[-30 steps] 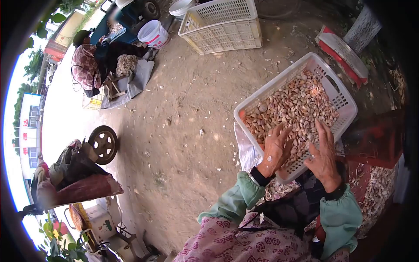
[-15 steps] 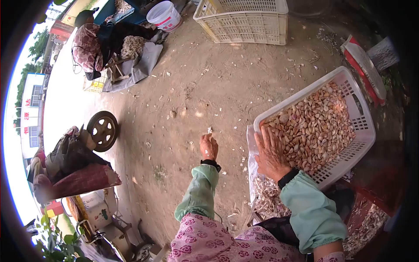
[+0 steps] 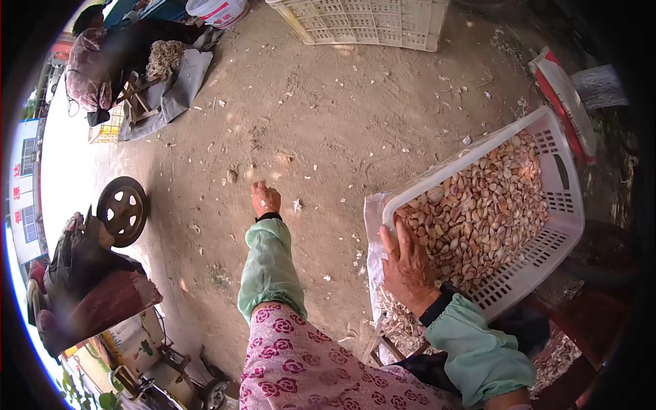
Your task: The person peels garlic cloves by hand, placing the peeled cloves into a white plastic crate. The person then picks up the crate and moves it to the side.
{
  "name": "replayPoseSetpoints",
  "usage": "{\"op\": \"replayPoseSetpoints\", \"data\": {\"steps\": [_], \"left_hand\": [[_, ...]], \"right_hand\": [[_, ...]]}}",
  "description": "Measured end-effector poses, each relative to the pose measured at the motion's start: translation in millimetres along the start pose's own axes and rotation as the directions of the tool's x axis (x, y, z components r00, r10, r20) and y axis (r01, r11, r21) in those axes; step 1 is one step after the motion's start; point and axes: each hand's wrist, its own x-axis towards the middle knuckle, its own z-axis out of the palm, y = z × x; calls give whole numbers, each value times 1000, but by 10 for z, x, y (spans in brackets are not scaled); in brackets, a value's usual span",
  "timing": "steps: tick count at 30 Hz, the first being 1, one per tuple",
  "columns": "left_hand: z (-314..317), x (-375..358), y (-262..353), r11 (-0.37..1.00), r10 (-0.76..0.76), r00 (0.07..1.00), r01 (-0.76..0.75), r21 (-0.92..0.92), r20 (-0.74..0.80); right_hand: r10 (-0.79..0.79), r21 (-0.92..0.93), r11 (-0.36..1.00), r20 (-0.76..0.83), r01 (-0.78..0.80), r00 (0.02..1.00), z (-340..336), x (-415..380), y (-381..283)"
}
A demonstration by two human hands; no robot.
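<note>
My left hand (image 3: pixel 265 199) is held out over the dirt ground, fingers curled in; whether anything is inside them is hidden. A small white scrap (image 3: pixel 296 205) lies just right of it on the ground, apart from the hand. At the right, my right hand (image 3: pixel 412 270) rests across the near-left rim of a white plastic basket (image 3: pixel 443 179), fingers stretched out and touching the edge of the contents. Loose garlic cloves (image 3: pixel 478 212) fill the bottom of this tilted basket. Below the right hand, pale garlic heads or peelings (image 3: pixel 403 321) lie on a white sheet (image 3: pixel 374 236).
A cream crate (image 3: pixel 362 24) stands at the top, with a white bucket (image 3: pixel 217 9) to its left. A person (image 3: pixel 92 65) sits at the upper left. A wheel (image 3: pixel 123 211) and loaded cart (image 3: pixel 102 287) are at the left. A red-and-white sack (image 3: pixel 564 102) lies beyond the basket.
The view has shifted, moving the surroundings left. My left hand has moved farther out and left, away from the white scrap. My right hand stays at the basket's rim.
</note>
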Motion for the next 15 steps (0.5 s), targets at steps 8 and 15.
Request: {"op": "replayPoseSetpoints", "data": {"steps": [8, 15], "left_hand": [[283, 421, -215, 992, -66, 991, 52, 116, 120], [412, 639, -446, 978, -83, 976, 41, 203, 202]], "right_hand": [[14, 20, 1000, 13, -14, 1000, 9, 74, 1], [40, 7, 999, 54, -41, 998, 8, 113, -10]]}}
